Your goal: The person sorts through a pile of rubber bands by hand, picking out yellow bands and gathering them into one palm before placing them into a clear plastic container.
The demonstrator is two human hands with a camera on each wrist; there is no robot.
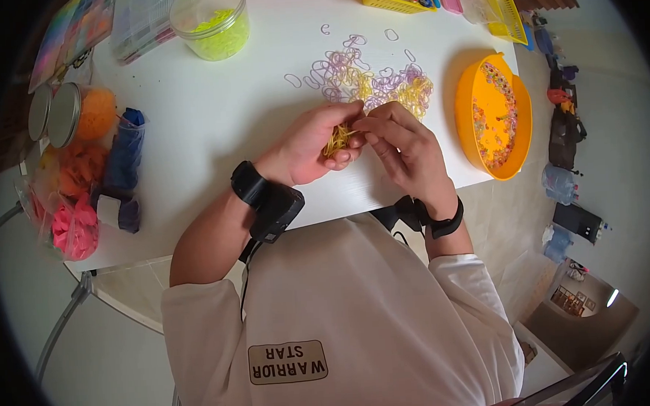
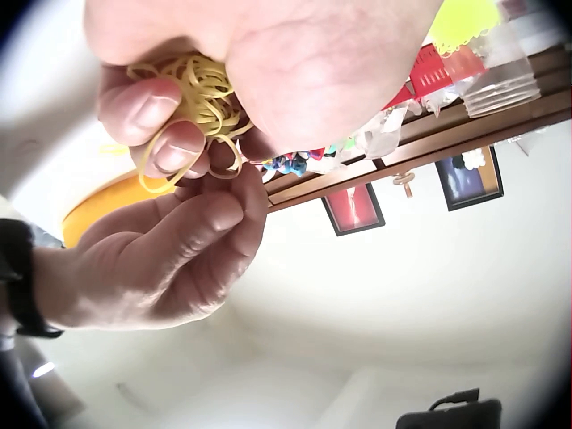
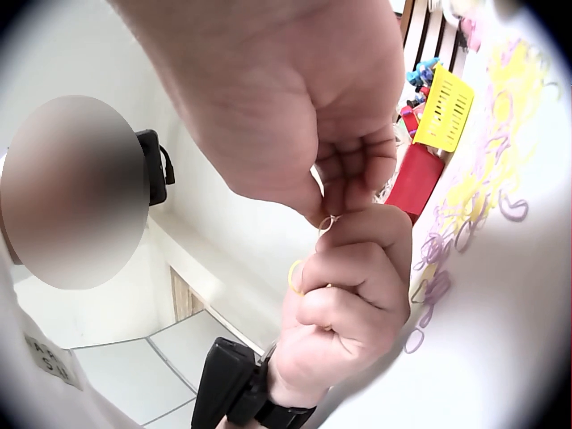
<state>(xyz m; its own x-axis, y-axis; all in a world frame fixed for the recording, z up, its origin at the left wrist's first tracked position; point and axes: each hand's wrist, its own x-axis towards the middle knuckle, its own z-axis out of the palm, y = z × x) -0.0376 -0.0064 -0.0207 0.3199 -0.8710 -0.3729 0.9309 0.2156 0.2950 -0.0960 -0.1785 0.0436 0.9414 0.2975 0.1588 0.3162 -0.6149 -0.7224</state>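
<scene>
Curled fingers of my left hand (image 1: 309, 146) hold a bunch of thin yellow rubber bands (image 2: 210, 98) in the palm. A few loops stick out past its fingers, and in the left wrist view one hangs over the fingertips. My right hand (image 1: 410, 145) meets it from the right, thumb and forefinger pinching a small rubber band (image 3: 327, 223) at the left hand's fingertips. Just beyond both hands, a loose pile of purple and yellow rubber bands (image 1: 366, 79) is spread over the white table (image 1: 272, 29).
An orange tray (image 1: 469, 122) of small colourful beads sits right of the hands. A clear jar (image 1: 216, 25) with bright green bands stands at the back left. Jars and bags of orange, pink and blue material (image 1: 124, 158) line the left edge. Yellow baskets (image 1: 395, 4) are at the back.
</scene>
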